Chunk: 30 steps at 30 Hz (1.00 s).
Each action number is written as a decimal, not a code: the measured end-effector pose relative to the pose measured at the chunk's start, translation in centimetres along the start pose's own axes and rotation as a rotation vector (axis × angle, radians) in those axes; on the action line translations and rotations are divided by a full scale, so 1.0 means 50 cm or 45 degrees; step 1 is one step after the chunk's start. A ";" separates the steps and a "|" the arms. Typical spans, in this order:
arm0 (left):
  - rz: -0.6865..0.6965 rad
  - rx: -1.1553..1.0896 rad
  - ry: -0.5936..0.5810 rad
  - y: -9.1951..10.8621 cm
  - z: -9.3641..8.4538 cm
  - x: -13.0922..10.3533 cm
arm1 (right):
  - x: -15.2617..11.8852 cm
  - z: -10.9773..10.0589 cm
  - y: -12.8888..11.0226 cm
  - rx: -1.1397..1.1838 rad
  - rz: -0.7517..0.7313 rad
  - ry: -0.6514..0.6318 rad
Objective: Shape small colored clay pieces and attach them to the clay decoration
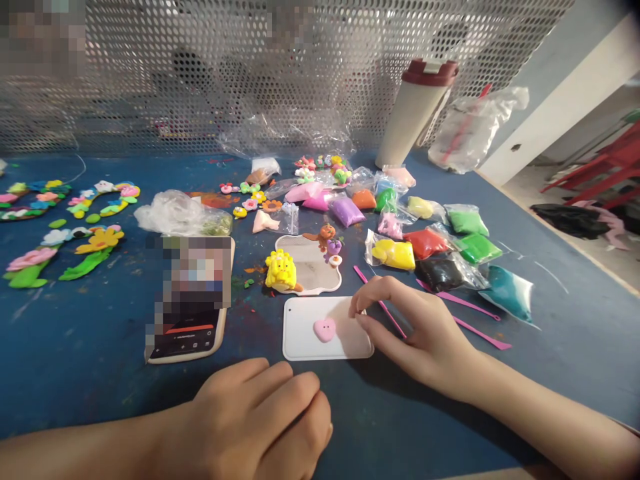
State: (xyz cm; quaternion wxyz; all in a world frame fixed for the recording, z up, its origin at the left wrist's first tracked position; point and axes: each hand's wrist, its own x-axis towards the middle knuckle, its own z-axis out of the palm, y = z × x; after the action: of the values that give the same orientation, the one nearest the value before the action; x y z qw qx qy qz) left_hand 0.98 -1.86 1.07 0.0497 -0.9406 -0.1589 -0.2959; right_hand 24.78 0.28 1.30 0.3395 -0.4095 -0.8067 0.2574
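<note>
Pink heart [325,330], marked with two dark dots, lay near the middle of a white card [300,347] on the blue surface [380,427]. I saw the right hand [425,333] over the card's right end, thumb and index fingers nearly meeting; I could not tell whether they pinched anything. That hand hid part of a slim pink tool [393,321]. The left hand [265,420] was curled in front of the card, fingers bent together, their tips and the palm out of my sight; the bottom edge cut it off. Left of the card, a phone [195,333] showed a partly pixelated screen. Behind, a yellow figure [281,270] covered one side of a wavy-edged plate [320,280].
</note>
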 end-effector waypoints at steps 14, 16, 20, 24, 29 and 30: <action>-0.307 -0.142 -0.117 -0.014 0.009 0.016 | 0.003 -0.003 -0.006 -0.021 0.129 0.011; -0.294 -0.099 -0.081 -0.011 0.005 0.018 | 0.009 -0.009 -0.003 -0.162 0.199 0.054; -0.299 -0.060 -0.059 -0.007 -0.002 0.025 | 0.022 -0.037 0.009 -0.567 0.389 0.074; -0.313 -0.140 -0.076 -0.011 0.005 0.025 | 0.025 -0.061 0.016 -0.824 0.534 -0.065; -0.228 -0.064 -0.046 -0.012 0.011 0.020 | 0.025 -0.062 0.018 -0.923 0.636 -0.196; -0.183 0.022 -0.025 -0.011 0.012 0.018 | 0.026 -0.063 0.019 -0.941 0.645 -0.190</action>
State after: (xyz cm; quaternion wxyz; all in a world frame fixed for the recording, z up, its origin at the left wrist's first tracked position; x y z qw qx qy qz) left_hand 1.82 -0.99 1.09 0.0348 -0.9292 -0.2288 -0.2881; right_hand 27.06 2.29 3.06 0.0378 -0.6681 -0.7410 0.0560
